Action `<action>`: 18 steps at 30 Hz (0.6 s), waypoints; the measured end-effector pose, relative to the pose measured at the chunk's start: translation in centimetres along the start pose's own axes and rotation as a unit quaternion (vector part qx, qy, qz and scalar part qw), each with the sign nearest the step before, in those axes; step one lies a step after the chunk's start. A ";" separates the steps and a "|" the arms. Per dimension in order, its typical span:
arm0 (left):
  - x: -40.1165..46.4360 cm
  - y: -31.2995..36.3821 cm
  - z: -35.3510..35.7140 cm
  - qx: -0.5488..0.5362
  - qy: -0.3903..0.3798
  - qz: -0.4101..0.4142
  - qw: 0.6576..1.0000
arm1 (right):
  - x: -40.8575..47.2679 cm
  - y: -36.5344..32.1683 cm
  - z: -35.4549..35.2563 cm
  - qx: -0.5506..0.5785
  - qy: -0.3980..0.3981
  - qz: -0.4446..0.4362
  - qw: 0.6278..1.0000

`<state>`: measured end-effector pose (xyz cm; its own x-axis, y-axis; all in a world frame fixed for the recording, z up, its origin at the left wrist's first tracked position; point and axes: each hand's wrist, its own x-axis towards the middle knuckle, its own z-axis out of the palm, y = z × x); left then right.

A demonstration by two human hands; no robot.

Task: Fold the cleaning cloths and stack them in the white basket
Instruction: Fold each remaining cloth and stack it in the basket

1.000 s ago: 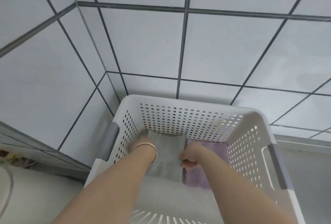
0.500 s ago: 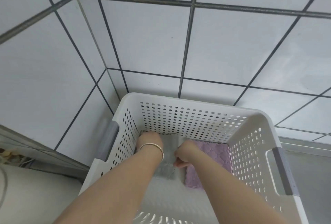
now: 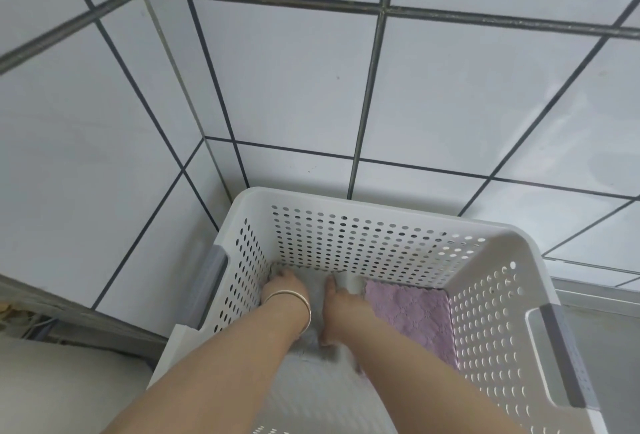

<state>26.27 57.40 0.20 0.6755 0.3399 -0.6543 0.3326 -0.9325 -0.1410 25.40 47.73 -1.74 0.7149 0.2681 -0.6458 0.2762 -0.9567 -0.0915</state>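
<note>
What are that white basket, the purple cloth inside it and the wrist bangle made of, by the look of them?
White basket: likely moulded plastic, matte, with smooth rounded rims and punched holes. Purple cloth: seemingly plush microfibre; fuzzy, with a quilted diamond pattern. Bangle on the left wrist: probably metal, thin and shiny; which metal is unclear.

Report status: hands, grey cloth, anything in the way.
Both hands down in white basket. Left hand and right hand flat on grey cloth. Purple cloth alongside, right. Nothing in the way.

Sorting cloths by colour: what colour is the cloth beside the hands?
Pale purple cloth, clearest in the head view.
</note>
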 end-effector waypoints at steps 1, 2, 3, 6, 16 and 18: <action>-0.1 -0.1 -0.2 0.006 -0.005 0.011 1.000 | 0.0 0.1 -0.2 -0.012 -0.001 -0.002 1.000; -0.1 -0.3 -0.4 0.013 -0.012 0.026 0.999 | 0.1 0.2 -0.6 -0.022 -0.002 -0.003 1.000; -0.1 -0.4 -0.5 0.028 -0.017 0.038 0.999 | -0.1 0.3 -1.1 -0.034 -0.005 -0.007 0.999; -1.2 -0.5 -1.8 0.088 -0.002 0.085 0.992 | -1.5 0.6 -3.4 -0.050 0.003 -0.031 0.998; -15.5 1.2 -7.5 -0.103 0.218 0.274 0.931 | -16.4 4.1 -9.2 0.033 0.259 -0.035 0.965; -19.2 1.9 -7.6 -0.156 0.278 0.315 0.894 | -20.1 5.8 -8.8 0.081 0.342 -0.028 0.936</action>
<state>18.96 50.05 18.11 0.9874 -0.1504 -0.0488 -0.1190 -0.9102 0.3967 18.31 37.74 17.34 0.9613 0.2756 -0.0043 0.2651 -0.9286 -0.2597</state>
